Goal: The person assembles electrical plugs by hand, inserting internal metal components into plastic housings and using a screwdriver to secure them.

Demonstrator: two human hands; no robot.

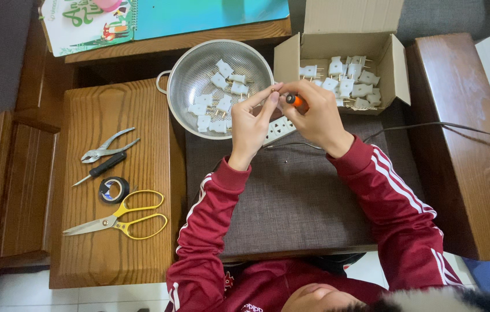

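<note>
My left hand point(251, 124) is raised over a white power strip point(279, 128), its fingertips pinching a small part that is too small to make out. My right hand point(316, 115) grips a screwdriver with an orange handle point(296, 100), its tip meeting the left fingertips. Both hands hover above a grey-brown mat point(291, 196). Just left of them stands a metal colander point(184, 72) holding several white plugs point(217, 98). Behind my right hand an open cardboard box point(395, 63) holds several more white plugs point(346, 81).
On the wooden board point(112, 254) at left lie pliers point(106, 147), a black-handled screwdriver point(100, 169), a roll of black tape point(113, 189) and yellow-handled scissors point(123, 218). A dark cable point(459, 130) runs off right. A spiral notebook point(158, 17) lies at the back.
</note>
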